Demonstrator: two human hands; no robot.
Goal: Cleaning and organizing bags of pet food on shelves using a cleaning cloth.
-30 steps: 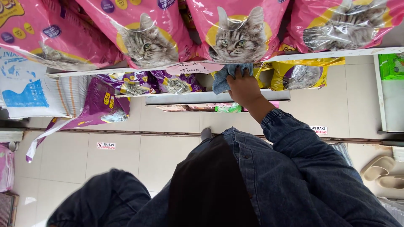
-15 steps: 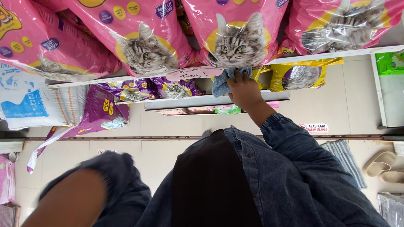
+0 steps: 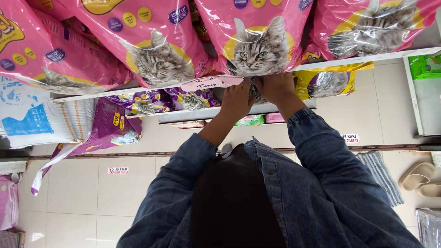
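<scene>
A pink cat food bag (image 3: 259, 41) with a grey cat picture stands on a white shelf (image 3: 115, 93), among other pink bags (image 3: 151, 46). My left hand (image 3: 236, 98) and my right hand (image 3: 275, 87) are both raised to this bag's lower edge at the shelf front, fingers curled onto it. A pink paper label (image 3: 211, 83) sticks out from the shelf edge just left of my left hand. Both arms wear denim sleeves. No cloth shows in either hand.
Purple bags (image 3: 147, 101) and a yellow bag (image 3: 326, 82) lie on the shelf below. A white and blue sack (image 3: 32, 119) leans at the left. On the tiled floor at the right are beige slippers (image 3: 418, 177) and a striped mat (image 3: 379, 172).
My left arm has come up, and its hand has joined the right at the bag's lower edge. The blue cloth seen in my right hand before is out of sight.
</scene>
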